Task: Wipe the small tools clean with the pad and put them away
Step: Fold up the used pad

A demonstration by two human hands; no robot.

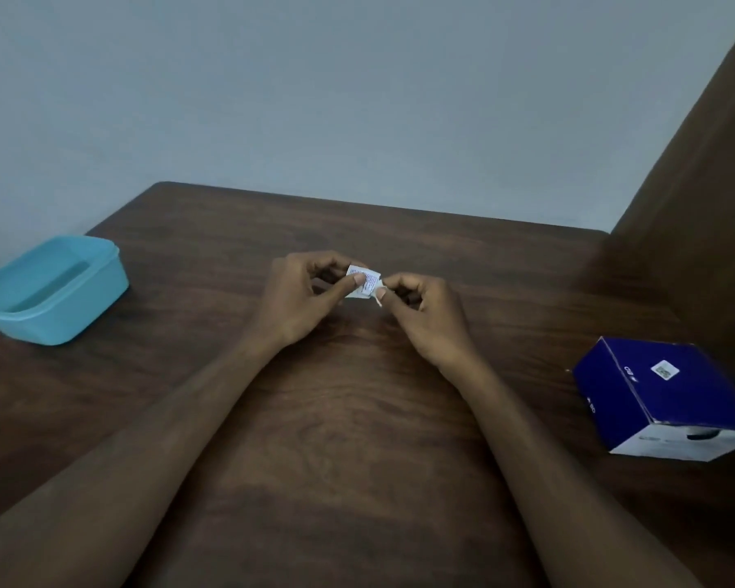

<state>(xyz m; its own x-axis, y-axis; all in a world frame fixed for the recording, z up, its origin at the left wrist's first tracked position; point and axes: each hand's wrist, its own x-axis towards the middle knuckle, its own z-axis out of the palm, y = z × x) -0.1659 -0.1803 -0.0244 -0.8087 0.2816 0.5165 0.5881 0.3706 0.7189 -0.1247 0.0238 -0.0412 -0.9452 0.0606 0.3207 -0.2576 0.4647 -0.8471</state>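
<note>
A small white pad sachet [368,283] with fine print is held above the middle of the dark wooden table [357,418]. My left hand [302,299] pinches its left side between thumb and fingers. My right hand [421,320] pinches its right edge, where a corner looks bent or torn. Both hands are close together, nearly touching. No small tools are visible.
A light blue plastic tub [52,290] stands at the table's left edge, open on top. A dark blue and white cardboard box [662,396] lies near the right edge. A brown panel [696,205] rises at the right; a grey wall is behind.
</note>
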